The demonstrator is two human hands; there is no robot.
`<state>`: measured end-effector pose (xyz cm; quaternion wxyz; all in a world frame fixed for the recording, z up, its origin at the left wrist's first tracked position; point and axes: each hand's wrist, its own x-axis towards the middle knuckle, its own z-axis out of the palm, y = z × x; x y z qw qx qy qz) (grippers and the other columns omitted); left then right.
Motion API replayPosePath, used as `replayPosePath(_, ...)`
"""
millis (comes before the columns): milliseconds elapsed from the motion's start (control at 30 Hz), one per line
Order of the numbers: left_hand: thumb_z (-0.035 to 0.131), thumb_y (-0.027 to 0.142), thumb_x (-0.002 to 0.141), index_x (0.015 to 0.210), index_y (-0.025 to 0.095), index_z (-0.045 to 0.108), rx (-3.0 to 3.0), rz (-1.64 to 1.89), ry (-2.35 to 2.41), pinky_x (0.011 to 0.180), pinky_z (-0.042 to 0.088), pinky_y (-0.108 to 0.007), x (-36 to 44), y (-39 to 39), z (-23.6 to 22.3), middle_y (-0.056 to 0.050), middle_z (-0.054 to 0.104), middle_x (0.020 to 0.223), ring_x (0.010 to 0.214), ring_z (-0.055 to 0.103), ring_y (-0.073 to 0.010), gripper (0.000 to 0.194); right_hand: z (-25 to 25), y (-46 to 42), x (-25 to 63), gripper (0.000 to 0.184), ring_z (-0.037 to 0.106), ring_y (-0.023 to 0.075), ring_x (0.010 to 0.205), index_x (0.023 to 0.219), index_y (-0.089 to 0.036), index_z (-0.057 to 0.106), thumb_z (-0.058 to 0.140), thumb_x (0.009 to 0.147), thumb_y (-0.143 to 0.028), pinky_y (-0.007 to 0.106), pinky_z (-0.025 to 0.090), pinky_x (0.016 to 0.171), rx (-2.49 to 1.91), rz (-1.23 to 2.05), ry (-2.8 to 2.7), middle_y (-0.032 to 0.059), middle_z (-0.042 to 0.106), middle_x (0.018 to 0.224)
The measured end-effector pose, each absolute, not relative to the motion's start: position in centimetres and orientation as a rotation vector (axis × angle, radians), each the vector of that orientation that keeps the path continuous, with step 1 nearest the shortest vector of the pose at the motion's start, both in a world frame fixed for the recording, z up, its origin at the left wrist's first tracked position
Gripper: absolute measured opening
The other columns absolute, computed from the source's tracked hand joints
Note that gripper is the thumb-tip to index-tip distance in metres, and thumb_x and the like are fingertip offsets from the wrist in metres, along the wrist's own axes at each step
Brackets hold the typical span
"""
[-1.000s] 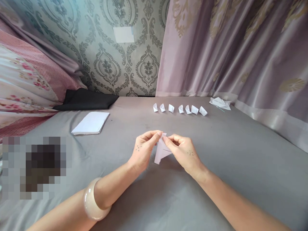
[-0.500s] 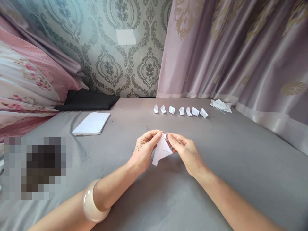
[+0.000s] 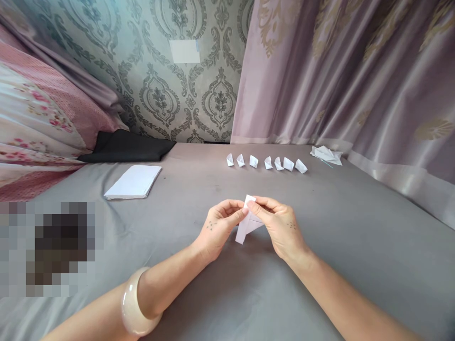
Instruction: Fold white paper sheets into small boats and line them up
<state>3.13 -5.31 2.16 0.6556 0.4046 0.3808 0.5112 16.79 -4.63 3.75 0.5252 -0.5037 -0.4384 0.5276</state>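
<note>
A small folded piece of white paper (image 3: 242, 229) is held up between both hands over the grey sheet. My left hand (image 3: 222, 225) pinches its left edge between thumb and fingers. From the other side my right hand (image 3: 279, 220) pinches it near the top, thumb in front and fingers behind. A straight strip runs down the paper's left side, with a pointed flap and a crease on the right. My fingers hide part of the folds. The two thumbs are close together near the top end.
Several small folded paper shapes (image 3: 253, 161) stand in a row farther back. A stack of white paper (image 3: 134, 182) lies at left, near a black cloth (image 3: 130, 147). Loose papers (image 3: 325, 154) lie at the back right by the curtain (image 3: 284, 94). A pixelated patch covers the lower left.
The right hand loosened from the paper half a second ago and now grips it near the top again. The left grip has slid lower, and the paper has shifted slightly right.
</note>
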Motion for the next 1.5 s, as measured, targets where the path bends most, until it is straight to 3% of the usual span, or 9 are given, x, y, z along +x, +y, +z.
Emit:
replayPosePath(300,0.069,0.031,0.078,0.086,0.016,0.065,0.954,1.207,0.902,0.072,0.047,-0.027,3.2,-5.1,2.2,-0.003,0.064,0.084,0.076,0.058,-0.0128,0.017,3.7,-4.7,16.9,0.024,0.065,0.0155,0.074,0.083,-0.019,0.074,0.075,0.070,-0.039,0.025,0.051,0.067,-1.218,1.228,-1.125,0.0032,0.073,0.079)
replayPosePath(667,0.067,0.028,0.076,0.071,0.014,0.066,0.918,1.256,0.982,0.071,0.045,-0.025,2.7,-4.7,1.9,-0.001,0.057,0.067,0.066,0.052,-0.0100,0.015,3.2,-5.0,16.6,0.014,0.064,0.0126,0.066,0.079,-0.021,0.071,0.071,0.075,-0.034,0.022,0.050,0.061,-1.203,1.101,-1.307,0.0001,0.070,0.073)
replayPosePath(900,0.067,0.026,0.073,0.066,0.015,0.064,0.904,1.262,1.017,0.067,0.042,-0.023,2.7,-4.7,2.2,0.001,0.056,0.064,0.064,0.050,-0.0095,0.014,3.1,-5.6,16.5,0.009,0.058,0.0103,0.063,0.080,-0.021,0.073,0.064,0.081,-0.021,0.022,0.047,0.059,-1.133,0.652,-1.620,-0.0001,0.065,0.075)
replayPosePath(1200,0.069,0.026,0.073,0.067,0.014,0.066,0.853,1.229,0.962,0.066,0.042,-0.022,2.3,-4.5,2.1,0.001,0.056,0.064,0.062,0.049,-0.0078,0.014,2.4,-5.8,16.9,0.026,0.060,0.0153,0.078,0.101,-0.020,0.069,0.047,0.089,-0.010,0.028,0.049,0.070,-1.029,0.028,-1.990,0.0050,0.067,0.085)
replayPosePath(1333,0.070,0.026,0.073,0.072,0.013,0.068,0.780,1.192,0.895,0.069,0.044,-0.024,2.2,-4.3,1.8,-0.001,0.059,0.068,0.065,0.053,-0.0094,0.013,2.5,-6.2,17.0,0.033,0.058,0.0173,0.076,0.111,-0.014,0.064,0.040,0.090,-0.006,0.031,0.048,0.067,-1.067,-0.250,-2.178,0.0075,0.065,0.087)
replayPosePath(1500,0.072,0.028,0.072,0.070,0.013,0.065,0.731,1.160,0.864,0.068,0.043,-0.024,2.2,-4.1,1.6,-0.002,0.060,0.069,0.067,0.055,-0.0105,0.017,2.6,-6.8,16.3,0.031,0.057,0.0192,0.074,0.102,-0.011,0.067,0.040,0.089,-0.003,0.032,0.047,0.063,-1.101,-0.560,-2.342,0.0098,0.065,0.083)
